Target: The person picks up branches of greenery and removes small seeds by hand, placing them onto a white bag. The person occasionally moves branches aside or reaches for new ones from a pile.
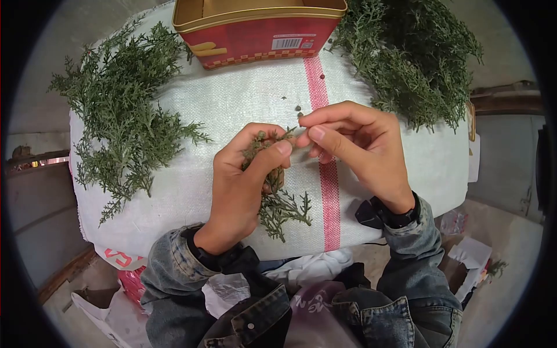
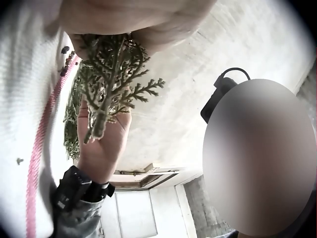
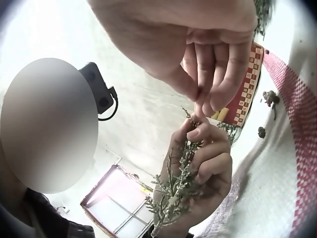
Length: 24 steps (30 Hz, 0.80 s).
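Note:
My left hand (image 1: pixel 241 174) holds a green evergreen sprig (image 1: pixel 284 211) with scaly leaves and small round cones (image 1: pixel 261 136). Its thumb presses near the tip, and the cut stem (image 2: pixel 99 124) sticks out below the palm. Close against that thumb come the gathered fingertips of my right hand (image 1: pixel 362 151), its index finger reaching out over the cloth. In the right wrist view these fingertips (image 3: pixel 215 101) meet the left fingers at the top of the sprig; I cannot tell whether they pinch anything. A few loose cones (image 1: pixel 298 108) lie on the white woven cloth just beyond.
A red tin box (image 1: pixel 243 49) with a gold rim stands at the far edge. Heaps of evergreen branches lie to the left (image 1: pixel 122 110) and right (image 1: pixel 412 64). A pink stripe (image 1: pixel 328 191) runs down the white woven cloth (image 1: pixel 191 110). Plastic bags (image 1: pixel 116 319) sit low on the left.

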Each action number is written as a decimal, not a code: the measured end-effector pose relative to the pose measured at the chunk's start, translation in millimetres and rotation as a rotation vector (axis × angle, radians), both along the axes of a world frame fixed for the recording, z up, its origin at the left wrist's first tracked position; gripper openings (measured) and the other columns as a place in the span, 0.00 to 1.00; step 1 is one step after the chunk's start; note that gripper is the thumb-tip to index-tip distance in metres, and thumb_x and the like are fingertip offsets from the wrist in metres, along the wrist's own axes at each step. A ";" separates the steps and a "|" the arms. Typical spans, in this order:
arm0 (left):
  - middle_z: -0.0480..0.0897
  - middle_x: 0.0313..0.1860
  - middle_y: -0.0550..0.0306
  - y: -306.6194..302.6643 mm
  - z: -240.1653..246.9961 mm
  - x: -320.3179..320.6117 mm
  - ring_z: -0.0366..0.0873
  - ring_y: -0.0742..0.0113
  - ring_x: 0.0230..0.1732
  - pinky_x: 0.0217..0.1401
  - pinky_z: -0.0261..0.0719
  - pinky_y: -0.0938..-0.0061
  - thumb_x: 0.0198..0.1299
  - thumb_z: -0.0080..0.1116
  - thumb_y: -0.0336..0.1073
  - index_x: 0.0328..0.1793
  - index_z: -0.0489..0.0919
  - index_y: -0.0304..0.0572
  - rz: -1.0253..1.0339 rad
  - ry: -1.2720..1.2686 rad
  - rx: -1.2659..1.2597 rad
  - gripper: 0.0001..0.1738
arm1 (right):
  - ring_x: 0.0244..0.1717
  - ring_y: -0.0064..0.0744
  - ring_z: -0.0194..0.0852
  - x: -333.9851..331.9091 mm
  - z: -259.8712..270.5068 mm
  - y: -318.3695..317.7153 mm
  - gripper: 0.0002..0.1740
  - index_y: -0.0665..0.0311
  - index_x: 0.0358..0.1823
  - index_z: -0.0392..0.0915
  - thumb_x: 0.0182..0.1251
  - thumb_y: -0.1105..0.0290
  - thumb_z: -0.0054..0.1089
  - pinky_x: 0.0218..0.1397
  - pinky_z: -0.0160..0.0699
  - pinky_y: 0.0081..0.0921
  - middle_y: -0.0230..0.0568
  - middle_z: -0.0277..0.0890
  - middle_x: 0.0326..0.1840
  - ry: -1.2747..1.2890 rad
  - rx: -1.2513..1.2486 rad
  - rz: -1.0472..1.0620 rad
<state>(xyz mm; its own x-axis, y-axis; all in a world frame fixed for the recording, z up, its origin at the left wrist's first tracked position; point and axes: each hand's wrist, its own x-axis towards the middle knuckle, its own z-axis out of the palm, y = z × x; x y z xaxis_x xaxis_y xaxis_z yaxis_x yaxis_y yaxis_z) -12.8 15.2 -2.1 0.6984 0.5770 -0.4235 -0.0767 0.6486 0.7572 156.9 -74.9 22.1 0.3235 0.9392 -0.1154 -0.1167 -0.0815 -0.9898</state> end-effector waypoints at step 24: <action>0.66 0.18 0.65 21.8 6.4 -5.6 0.51 0.81 0.13 0.15 0.51 0.83 0.67 0.43 0.42 0.40 0.70 0.41 -0.219 -0.180 -0.246 0.12 | 0.35 0.42 0.79 37.3 -7.1 32.5 0.07 0.63 0.36 0.83 0.57 0.73 0.60 0.36 0.78 0.33 0.36 0.79 0.31 -1.555 0.179 0.307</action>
